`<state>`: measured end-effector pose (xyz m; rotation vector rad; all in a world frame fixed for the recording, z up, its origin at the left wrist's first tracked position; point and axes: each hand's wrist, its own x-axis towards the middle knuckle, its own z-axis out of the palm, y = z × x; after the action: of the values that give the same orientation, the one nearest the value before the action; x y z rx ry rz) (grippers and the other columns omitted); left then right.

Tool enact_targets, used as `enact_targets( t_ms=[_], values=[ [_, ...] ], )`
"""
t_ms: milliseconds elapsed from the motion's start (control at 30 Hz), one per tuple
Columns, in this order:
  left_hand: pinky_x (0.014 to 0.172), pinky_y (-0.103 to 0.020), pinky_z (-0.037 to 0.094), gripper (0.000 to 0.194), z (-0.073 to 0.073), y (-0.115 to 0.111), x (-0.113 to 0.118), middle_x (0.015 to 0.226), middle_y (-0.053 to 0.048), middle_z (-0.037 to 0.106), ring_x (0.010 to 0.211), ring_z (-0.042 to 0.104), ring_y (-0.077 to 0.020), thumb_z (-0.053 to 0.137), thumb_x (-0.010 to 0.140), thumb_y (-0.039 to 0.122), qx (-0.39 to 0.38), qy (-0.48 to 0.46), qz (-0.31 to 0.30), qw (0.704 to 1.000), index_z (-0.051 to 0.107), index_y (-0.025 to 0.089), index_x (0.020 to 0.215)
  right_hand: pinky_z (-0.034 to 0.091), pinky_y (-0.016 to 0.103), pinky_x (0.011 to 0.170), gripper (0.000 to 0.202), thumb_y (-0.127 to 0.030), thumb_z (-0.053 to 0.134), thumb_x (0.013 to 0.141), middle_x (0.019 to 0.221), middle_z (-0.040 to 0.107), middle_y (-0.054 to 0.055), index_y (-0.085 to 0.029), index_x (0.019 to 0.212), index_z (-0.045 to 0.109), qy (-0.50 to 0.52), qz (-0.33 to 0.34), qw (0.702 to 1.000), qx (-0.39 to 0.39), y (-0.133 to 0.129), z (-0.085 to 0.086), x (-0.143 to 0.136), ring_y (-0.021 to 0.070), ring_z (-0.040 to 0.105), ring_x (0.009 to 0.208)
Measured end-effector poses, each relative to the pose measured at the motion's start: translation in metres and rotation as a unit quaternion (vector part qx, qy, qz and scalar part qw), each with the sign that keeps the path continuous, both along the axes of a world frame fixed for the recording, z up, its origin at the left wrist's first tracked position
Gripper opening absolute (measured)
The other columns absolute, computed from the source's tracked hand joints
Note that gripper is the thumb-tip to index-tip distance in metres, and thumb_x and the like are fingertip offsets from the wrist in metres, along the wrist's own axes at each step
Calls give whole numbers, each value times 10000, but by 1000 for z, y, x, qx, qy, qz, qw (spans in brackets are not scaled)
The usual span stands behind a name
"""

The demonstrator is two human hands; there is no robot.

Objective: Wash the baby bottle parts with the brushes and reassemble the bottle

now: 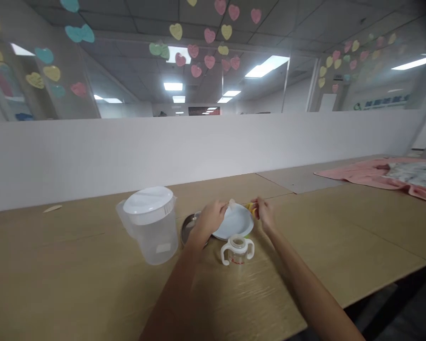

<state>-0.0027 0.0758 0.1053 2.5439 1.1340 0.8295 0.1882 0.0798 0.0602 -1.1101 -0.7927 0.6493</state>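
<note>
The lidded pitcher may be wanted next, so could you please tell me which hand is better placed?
Probably the left hand: it is nearer the lidded pitcher, at the left edge of the pale plate. The right hand is by the opposite edge, farther away.

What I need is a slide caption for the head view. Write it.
Left hand at pale dish, right hand holding yellow item, two-handled bottle in front, lidded pitcher at left.
</note>
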Motion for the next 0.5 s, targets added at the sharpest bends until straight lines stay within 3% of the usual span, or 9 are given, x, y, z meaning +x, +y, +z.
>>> enact_targets(
  t_ms=[67, 133, 200, 333, 500],
  values=[
    [881, -312, 406, 304, -7, 4, 3, 1072, -139, 664, 974, 589, -216, 398, 881, 197, 0, 66, 27, 997, 686, 149, 967, 222, 229, 338, 477, -606, 499, 725, 452, 510, -13, -140, 669, 585, 0, 5, 1000, -6, 11, -23, 5, 66, 337, 325],
    [875, -351, 402, 279, -16, 8, 6, 1032, -190, 665, 964, 592, -251, 424, 844, 148, -22, 91, 36, 995, 699, 112, 874, 224, 225, 341, 488, -609, 496, 720, 473, 528, -8, -134, 678, 602, -8, 6, 1000, -8, 15, -35, 10, 65, 342, 333],
    [840, -355, 414, 249, -25, 12, 8, 919, -199, 682, 910, 606, -259, 452, 804, 121, -50, 106, 45, 992, 698, 105, 764, 225, 220, 345, 501, -617, 490, 719, 483, 529, -10, -132, 682, 610, -20, 5, 1000, -10, 17, -40, 12, 64, 341, 341],
    [729, -293, 445, 156, -42, 19, 7, 689, -110, 683, 748, 619, -216, 540, 702, 119, -123, 111, 32, 986, 676, 143, 630, 235, 223, 355, 551, -659, 454, 722, 491, 523, -13, -131, 702, 611, -45, 8, 999, -10, 21, -44, 12, 69, 341, 354],
    [615, -241, 453, 111, -44, 29, 4, 659, -43, 678, 618, 594, -163, 568, 668, 172, -202, 59, -14, 978, 665, 154, 619, 260, 233, 386, 582, -694, 418, 725, 472, 492, -23, -139, 699, 591, -64, -9, 998, -5, 23, -52, 13, 78, 348, 370]
  ],
)
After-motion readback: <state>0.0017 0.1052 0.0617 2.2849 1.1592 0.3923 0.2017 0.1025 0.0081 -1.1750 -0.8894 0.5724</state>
